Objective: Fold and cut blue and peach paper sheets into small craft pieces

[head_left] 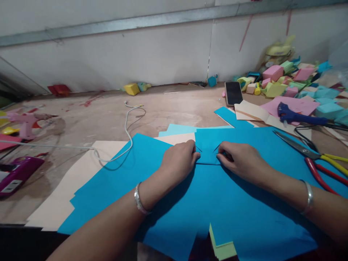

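Large blue paper sheets lie spread over the bench under both hands. A small piece of blue paper is stretched between my hands, its lower edge running straight from one to the other. My left hand pinches its left end between thumb and curled fingers. At the right end, my right hand grips it the same way. The piece has the same blue as the sheets beneath, so its outline is hard to make out. Each wrist wears a silver bangle.
Scissors and a blue glue gun lie at the right. Behind them are a phone and piled paper shapes. A white cable crosses the left sheets; a pink glue gun and purple object sit far left.
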Demonstrator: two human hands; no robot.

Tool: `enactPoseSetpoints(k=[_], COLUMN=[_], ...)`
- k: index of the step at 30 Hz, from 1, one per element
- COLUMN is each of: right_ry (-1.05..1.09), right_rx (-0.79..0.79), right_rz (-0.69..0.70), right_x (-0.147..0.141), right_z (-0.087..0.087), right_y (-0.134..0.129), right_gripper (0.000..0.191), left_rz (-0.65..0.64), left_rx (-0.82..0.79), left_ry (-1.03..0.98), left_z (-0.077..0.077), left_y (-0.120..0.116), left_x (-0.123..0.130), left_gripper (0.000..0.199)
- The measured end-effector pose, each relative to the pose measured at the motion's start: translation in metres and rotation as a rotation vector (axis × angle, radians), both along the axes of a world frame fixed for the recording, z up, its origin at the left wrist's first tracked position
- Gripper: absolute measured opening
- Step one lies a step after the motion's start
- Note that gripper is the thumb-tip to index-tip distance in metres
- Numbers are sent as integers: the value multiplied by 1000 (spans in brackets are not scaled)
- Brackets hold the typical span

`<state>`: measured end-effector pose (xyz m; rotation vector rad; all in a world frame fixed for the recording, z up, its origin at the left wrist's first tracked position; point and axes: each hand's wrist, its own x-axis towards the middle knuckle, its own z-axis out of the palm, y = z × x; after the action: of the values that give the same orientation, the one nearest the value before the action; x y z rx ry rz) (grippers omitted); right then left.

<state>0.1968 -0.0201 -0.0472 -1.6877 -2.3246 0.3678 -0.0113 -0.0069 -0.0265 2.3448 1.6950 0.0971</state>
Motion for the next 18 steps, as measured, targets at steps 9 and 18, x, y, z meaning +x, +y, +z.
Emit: enactPoseSetpoints(k=[9, 18], right_ry=[-42, -77], right_rx=[29, 22], right_rz=[7, 14], right_x=[3, 2], right_z=[-3, -2], right_y=[1, 1], right_gripper=[17, 19], left_rz=[6, 9], left_rx=[-7, -26], left_ry=[0, 20], left_z=[4, 6], left_y=[0, -1], left_x=[1, 2], left_gripper=[15, 16])
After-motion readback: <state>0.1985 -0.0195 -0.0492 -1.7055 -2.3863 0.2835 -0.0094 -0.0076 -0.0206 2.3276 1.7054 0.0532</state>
